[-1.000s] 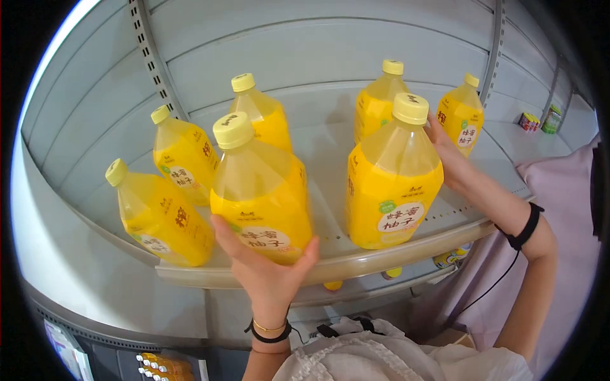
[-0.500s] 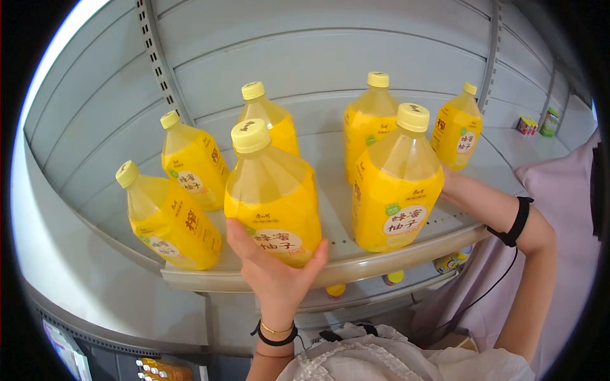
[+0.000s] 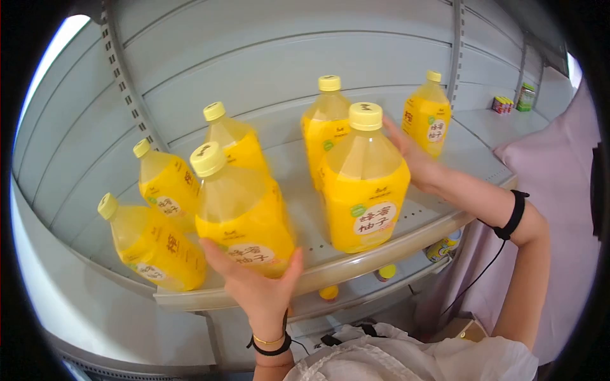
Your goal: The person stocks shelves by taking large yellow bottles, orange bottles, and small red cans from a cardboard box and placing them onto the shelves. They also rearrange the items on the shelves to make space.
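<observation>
Grey metal shelf (image 3: 381,251), curved by the lens, carrying six large bottles of yellow drink with pale yellow caps and white oval labels. Left hand (image 3: 257,289): fingers spread wide, palm cupped against the lower front of the front-left bottle (image 3: 238,216), which stands at the shelf's front lip, slightly tilted; thumb to one side of the label, fingers to the other. A black band and a thin gold bracelet (image 3: 270,340) sit on that wrist. Right hand (image 3: 416,165): reaches in behind the front-right bottle (image 3: 365,184), fingers open and laid against its rear side; whether they close around it cannot be told, as the bottle hides most of them. A black wrist strap (image 3: 511,216) with a trailing cord marks that forearm. Remaining stock: one bottle at far left (image 3: 149,244), leaning; one behind it (image 3: 166,185); one behind the front-left bottle (image 3: 235,140); one behind the front-right bottle (image 3: 324,124); one at the back right (image 3: 429,117), standing apart. Small coloured cans (image 3: 502,105) sit on the next shelf bay to the right.
</observation>
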